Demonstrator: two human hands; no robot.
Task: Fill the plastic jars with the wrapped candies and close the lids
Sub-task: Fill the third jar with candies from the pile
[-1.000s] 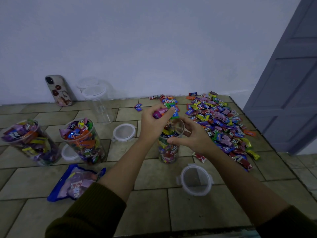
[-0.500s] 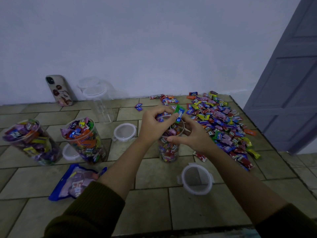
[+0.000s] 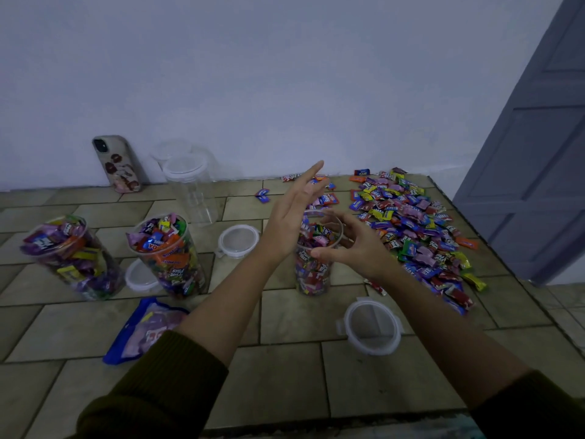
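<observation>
A clear plastic jar [image 3: 311, 270], mostly filled with wrapped candies, stands open on the tiled floor in the middle. My left hand [image 3: 292, 213] hovers just left of its rim, fingers straight and spread, holding nothing. On the jar's right side my right hand [image 3: 354, 243] is loosely spread by the rim, fingers relaxed, thumb near the jar wall. A big pile of loose wrapped candies [image 3: 411, 223] lies to the right. Two full open jars [image 3: 172, 251] [image 3: 72, 258] stand at the left. A lid [image 3: 372, 324] lies in front of the middle jar.
An empty lidded jar [image 3: 193, 188] and a phone [image 3: 117, 164] stand by the white wall. Two more lids [image 3: 237, 240] [image 3: 139, 275] lie on the floor. A blue candy bag [image 3: 145, 331] lies near my left arm. A grey door [image 3: 538, 137] is at the right.
My left hand held candies over the jar mouth, dropped them in, and now is spread and empty. My right hand has loosened from the jar's rim.
</observation>
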